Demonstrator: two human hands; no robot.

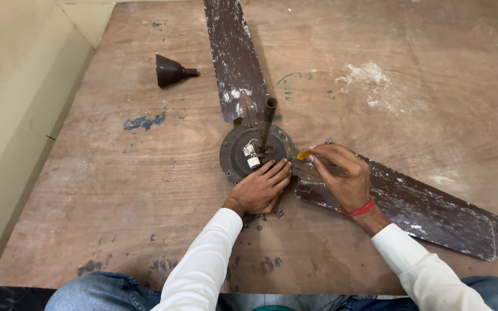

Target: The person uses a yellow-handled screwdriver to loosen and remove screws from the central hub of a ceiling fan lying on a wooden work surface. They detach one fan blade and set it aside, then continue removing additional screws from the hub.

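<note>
A worn brown ceiling fan lies on a wooden board. Its round motor hub has an upright down rod and a small white part with wires. My left hand rests flat on the hub's near edge, fingers together, holding nothing. My right hand pinches a small tool with a yellow handle, its tip at the joint where the right blade meets the hub. A second blade points away from me.
A dark brown cone-shaped fan canopy lies on its side at the far left of the board. Small dark bits, maybe screws, lie near my left wrist. A pale wall runs along the board's left edge. My knees are at the near edge.
</note>
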